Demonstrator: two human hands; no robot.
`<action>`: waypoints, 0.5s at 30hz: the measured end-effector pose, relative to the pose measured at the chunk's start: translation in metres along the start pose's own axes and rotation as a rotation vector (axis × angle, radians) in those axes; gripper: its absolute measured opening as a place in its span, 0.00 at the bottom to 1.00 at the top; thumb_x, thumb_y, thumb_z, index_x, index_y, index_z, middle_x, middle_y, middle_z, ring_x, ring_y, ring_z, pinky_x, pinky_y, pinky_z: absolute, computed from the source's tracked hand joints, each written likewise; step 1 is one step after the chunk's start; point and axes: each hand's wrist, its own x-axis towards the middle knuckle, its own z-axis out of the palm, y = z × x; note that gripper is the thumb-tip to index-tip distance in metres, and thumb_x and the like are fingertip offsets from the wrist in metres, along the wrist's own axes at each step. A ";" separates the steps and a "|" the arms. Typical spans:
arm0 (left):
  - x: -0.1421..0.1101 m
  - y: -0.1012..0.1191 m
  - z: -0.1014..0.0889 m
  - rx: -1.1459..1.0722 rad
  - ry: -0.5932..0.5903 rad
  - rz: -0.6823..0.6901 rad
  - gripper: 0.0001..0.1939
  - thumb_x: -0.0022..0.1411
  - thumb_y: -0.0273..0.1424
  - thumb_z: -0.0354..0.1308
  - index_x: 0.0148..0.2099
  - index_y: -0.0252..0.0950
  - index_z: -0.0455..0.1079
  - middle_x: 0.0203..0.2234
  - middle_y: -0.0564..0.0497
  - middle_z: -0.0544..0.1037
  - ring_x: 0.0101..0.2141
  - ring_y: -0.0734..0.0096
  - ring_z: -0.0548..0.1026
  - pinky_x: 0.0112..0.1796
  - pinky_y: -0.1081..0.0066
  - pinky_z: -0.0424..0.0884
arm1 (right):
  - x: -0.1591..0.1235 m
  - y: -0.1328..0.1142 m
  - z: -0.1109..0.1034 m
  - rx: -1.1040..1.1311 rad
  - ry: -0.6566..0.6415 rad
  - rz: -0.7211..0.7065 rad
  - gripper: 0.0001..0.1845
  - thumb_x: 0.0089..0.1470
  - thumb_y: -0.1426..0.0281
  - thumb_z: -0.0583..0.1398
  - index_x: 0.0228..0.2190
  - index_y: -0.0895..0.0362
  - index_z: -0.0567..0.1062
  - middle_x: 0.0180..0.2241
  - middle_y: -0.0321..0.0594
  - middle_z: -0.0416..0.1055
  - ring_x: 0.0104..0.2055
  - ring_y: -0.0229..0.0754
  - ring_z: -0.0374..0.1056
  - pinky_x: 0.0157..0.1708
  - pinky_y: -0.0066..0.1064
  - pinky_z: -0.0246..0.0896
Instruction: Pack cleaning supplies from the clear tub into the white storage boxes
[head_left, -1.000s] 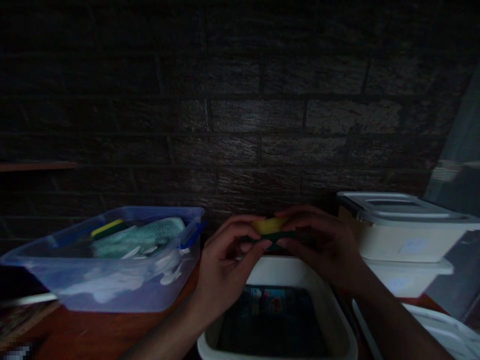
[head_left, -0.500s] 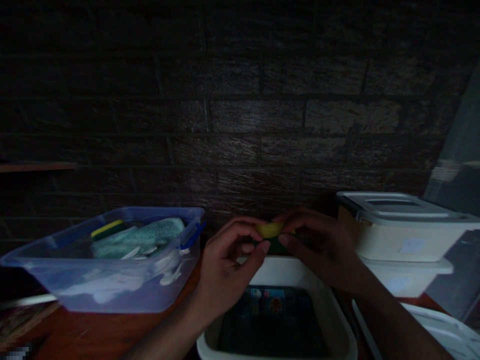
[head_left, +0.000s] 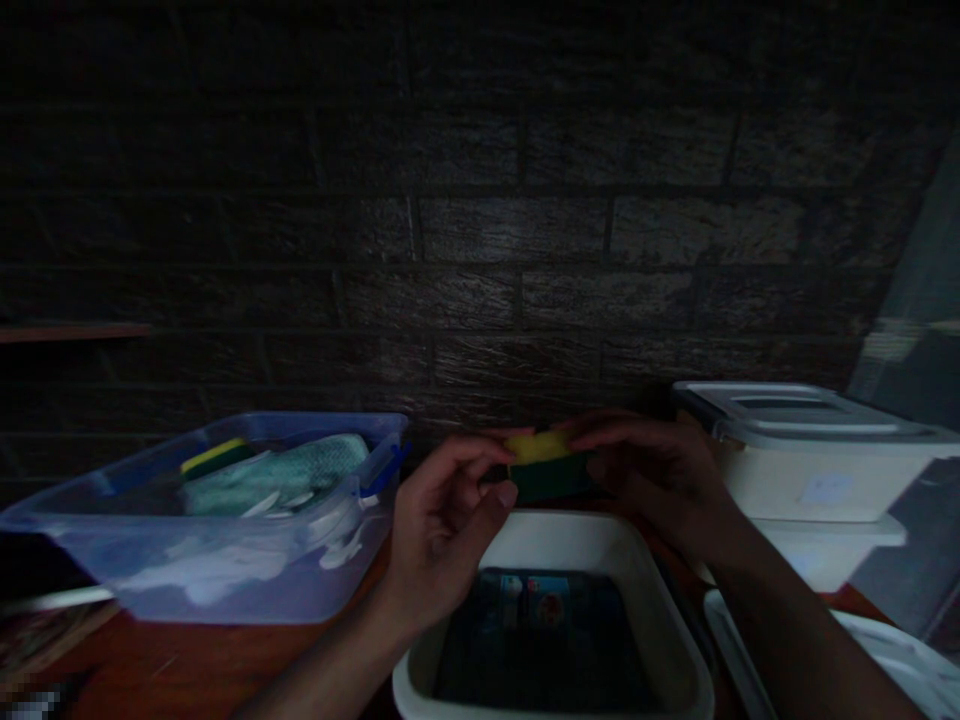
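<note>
Together, left hand and right hand gripping a yellow-and-green sponge between fingers and thumbs, above the far rim of a white tub, blue bin with teal cloth off left.

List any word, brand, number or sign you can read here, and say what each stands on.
No text can be read.
Coloured label on the dark package in the white tub: too small and dim.
Pale label on the upper lidded box: too blurred.
Lower box: marking too faint.
</note>
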 end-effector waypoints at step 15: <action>0.000 -0.001 0.001 0.124 -0.060 0.051 0.17 0.64 0.18 0.65 0.49 0.45 0.80 0.53 0.49 0.79 0.51 0.67 0.79 0.44 0.74 0.81 | 0.001 0.002 0.003 -0.065 -0.015 -0.085 0.16 0.57 0.75 0.70 0.45 0.45 0.84 0.50 0.40 0.78 0.54 0.47 0.74 0.54 0.41 0.72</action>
